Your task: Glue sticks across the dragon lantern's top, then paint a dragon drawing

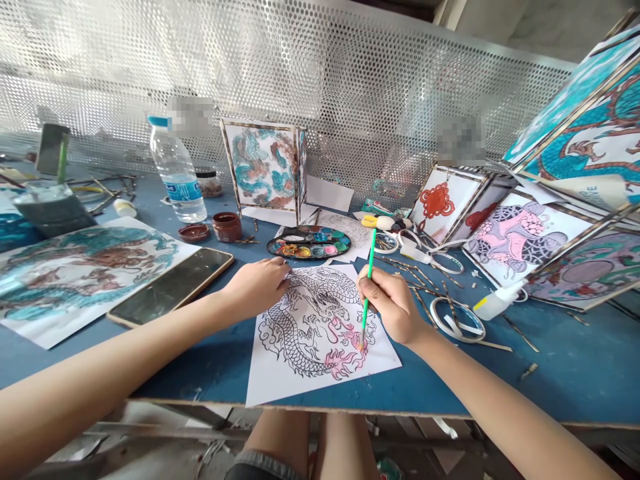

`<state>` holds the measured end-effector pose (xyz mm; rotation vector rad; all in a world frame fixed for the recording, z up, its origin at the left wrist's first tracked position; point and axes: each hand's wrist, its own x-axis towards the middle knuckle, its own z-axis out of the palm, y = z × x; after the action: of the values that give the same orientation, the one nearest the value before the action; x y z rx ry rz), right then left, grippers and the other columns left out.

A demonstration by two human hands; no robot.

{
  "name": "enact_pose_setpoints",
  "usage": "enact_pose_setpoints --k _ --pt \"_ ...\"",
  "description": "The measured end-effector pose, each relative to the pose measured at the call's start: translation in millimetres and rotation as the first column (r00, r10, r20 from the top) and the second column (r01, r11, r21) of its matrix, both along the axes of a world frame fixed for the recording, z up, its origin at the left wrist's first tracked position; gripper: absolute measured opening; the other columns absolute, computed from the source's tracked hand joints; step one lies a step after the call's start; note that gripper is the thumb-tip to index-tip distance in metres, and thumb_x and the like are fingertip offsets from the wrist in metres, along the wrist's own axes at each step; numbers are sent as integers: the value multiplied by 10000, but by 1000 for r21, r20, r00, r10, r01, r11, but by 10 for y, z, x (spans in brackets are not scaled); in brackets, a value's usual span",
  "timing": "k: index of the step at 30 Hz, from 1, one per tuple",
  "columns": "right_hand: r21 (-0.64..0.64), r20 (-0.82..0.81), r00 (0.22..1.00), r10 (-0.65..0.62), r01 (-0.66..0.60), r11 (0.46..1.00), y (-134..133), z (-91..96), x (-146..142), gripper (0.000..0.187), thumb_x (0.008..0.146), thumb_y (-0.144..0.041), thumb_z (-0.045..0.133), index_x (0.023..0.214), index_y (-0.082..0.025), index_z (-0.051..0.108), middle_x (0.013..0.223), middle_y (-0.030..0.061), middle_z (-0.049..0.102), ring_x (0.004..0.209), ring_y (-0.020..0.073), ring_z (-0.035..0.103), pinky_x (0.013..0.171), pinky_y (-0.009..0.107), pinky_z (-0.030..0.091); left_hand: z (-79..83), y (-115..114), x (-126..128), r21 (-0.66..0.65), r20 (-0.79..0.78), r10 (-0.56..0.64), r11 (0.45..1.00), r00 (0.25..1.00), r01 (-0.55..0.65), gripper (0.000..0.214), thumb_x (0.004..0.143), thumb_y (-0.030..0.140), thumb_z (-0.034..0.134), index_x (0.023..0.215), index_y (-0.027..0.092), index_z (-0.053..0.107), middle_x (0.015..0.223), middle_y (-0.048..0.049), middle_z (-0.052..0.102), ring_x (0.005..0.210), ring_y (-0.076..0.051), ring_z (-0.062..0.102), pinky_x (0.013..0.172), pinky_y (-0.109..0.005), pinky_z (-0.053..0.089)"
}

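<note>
Two bare hands work over one sheet with a dragon line drawing (295, 333), lying near the front edge of the blue worktop (565, 380). The right hand (395, 303) has its fingers closed around one green paintbrush (365, 313), tip down on the drawing's pink-coloured part. The left hand (257, 283) rests on the sheet's upper left corner, fingers loosely bent; how far they are spread I cannot tell. Just beyond the sheet lies one paint palette (311, 241). Behind the left hand stand one open jar of reddish-brown paint (227, 228), one lid (194, 232) beside it, and one water bottle (180, 177). To the left, one smartphone (173, 287) overlaps one painted dragon sheet (95, 267). At right, one squeeze bottle (500, 301) lies near one white tape roll (457, 320).
</note>
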<state>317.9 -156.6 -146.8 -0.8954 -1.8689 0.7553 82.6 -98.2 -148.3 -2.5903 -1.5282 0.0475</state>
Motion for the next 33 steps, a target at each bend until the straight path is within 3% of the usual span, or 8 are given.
enact_pose_setpoints --k 7,12,23,30,33 --pt "19 19 999 -28 28 999 -6 10 17 303 916 -363 410 667 -195 445 534 -53 356 458 78 329 460 248 267 9 -12 -6 -3 1 2 1000 1000 -2 374 867 275 331 1117 164 587 1044 -110 615 882 -259 613 711 -348 477" --pt "3 -71 993 -91 92 996 12 -23 17 298 914 -396 402 687 -205 435 548 -44 375 471 93 354 447 257 261 20 -18 -5 -5 7 -8 1000 1000 8 373 863 269 329 1107 159 590 1024 -115 620 875 -264 614 709 -357 479" --pt "17 -44 994 -95 96 995 25 -33 9 281 914 -388 404 704 -205 439 560 -41 384 480 94 371 459 259 266 10 -15 -8 4 2 -14 1000 1000 14 373 871 282 327 1107 162 590 1026 -112 619 860 -257 616 693 -347 481" --pt "64 -58 979 -197 200 978 71 13 54 344 916 -406 384 641 -200 407 544 -38 357 491 98 332 468 267 243 0 -4 -9 -3 2 -11 1000 1000 11 386 874 295 321 1128 168 581 1038 -110 616 881 -261 613 690 -349 483" --pt "56 -18 982 -187 188 981 105 -3 61 363 916 -416 375 627 -199 401 544 -32 361 516 105 356 494 273 252 3 -3 -11 -11 4 -9 1000 1000 9 392 879 306 312 1134 171 579 1043 -112 617 890 -260 612 695 -346 482"
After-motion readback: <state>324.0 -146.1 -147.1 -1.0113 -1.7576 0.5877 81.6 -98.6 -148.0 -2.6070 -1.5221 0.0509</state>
